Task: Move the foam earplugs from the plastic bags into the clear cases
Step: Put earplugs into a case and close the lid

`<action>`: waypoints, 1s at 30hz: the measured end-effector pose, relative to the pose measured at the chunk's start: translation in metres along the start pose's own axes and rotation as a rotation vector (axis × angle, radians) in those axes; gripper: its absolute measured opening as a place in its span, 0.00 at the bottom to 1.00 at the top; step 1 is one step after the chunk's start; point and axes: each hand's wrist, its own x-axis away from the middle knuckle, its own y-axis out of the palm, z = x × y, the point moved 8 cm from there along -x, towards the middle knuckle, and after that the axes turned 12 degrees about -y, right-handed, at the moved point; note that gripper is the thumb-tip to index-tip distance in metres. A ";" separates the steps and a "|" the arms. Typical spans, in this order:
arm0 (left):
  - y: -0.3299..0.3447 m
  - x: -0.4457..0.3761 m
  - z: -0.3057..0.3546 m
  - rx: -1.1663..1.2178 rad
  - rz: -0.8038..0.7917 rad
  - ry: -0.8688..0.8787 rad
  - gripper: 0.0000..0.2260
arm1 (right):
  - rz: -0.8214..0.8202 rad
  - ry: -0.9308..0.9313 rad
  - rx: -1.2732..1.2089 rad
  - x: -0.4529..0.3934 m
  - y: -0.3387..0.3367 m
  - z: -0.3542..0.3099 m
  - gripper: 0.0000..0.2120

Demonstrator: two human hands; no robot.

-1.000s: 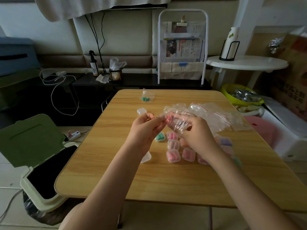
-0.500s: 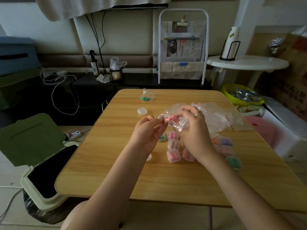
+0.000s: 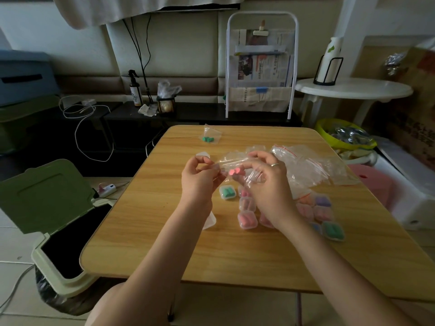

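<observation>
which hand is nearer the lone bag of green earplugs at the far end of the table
Left. The left hand is just below and slightly left of the bag of green earplugs; the right hand is farther off, to its lower right.

The tabletop (image 3: 235, 250) is pale wood-grain laminate, smooth with a soft sheen. The plastic bag (image 3: 237, 161) is thin, clear, crinkled film that catches the light; the pink earplugs (image 3: 234, 171) inside look matt and spongy. The clear cases (image 3: 247, 221) are glossy hard plastic. The bin lid (image 3: 44, 196) at the left is matt green plastic.
</observation>
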 end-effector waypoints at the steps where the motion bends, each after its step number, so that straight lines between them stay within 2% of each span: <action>1: -0.002 0.000 -0.001 0.004 0.023 -0.003 0.12 | 0.009 -0.043 0.041 0.000 0.001 -0.002 0.13; 5: -0.010 -0.001 -0.001 0.031 0.129 -0.003 0.13 | 0.050 -0.157 0.153 0.003 0.001 -0.014 0.08; 6: -0.017 -0.002 0.001 0.037 0.186 0.003 0.13 | 0.055 -0.171 0.160 0.003 -0.001 -0.018 0.09; 8: -0.032 -0.007 0.007 0.074 0.298 0.009 0.13 | 0.056 -0.196 0.134 0.002 -0.005 -0.023 0.10; 10: -0.042 -0.013 0.011 0.138 0.324 -0.015 0.13 | 0.042 -0.170 0.031 0.002 -0.011 -0.024 0.05; 11: -0.043 -0.014 0.011 0.156 0.308 -0.033 0.12 | 0.040 -0.136 -0.036 0.002 -0.014 -0.021 0.04; 15: -0.030 -0.007 0.003 0.091 0.202 -0.073 0.08 | 0.079 0.123 -0.336 0.003 -0.015 -0.002 0.08; 18: -0.020 0.000 -0.003 0.068 0.149 -0.077 0.10 | 0.112 0.285 -0.460 0.003 -0.011 0.011 0.04; 23: -0.009 0.001 -0.004 0.070 0.081 -0.062 0.12 | 0.020 0.368 -0.318 0.006 -0.007 0.030 0.16; 25: -0.004 0.001 -0.003 0.049 0.053 -0.043 0.12 | 0.018 0.440 -0.281 0.006 -0.011 0.034 0.17; 27: 0.002 0.003 -0.004 0.038 0.011 -0.026 0.12 | -0.053 0.505 -0.235 0.007 -0.011 0.032 0.17; 30: 0.011 0.004 -0.005 0.052 -0.063 -0.012 0.11 | -0.155 0.526 -0.150 0.008 -0.009 0.032 0.25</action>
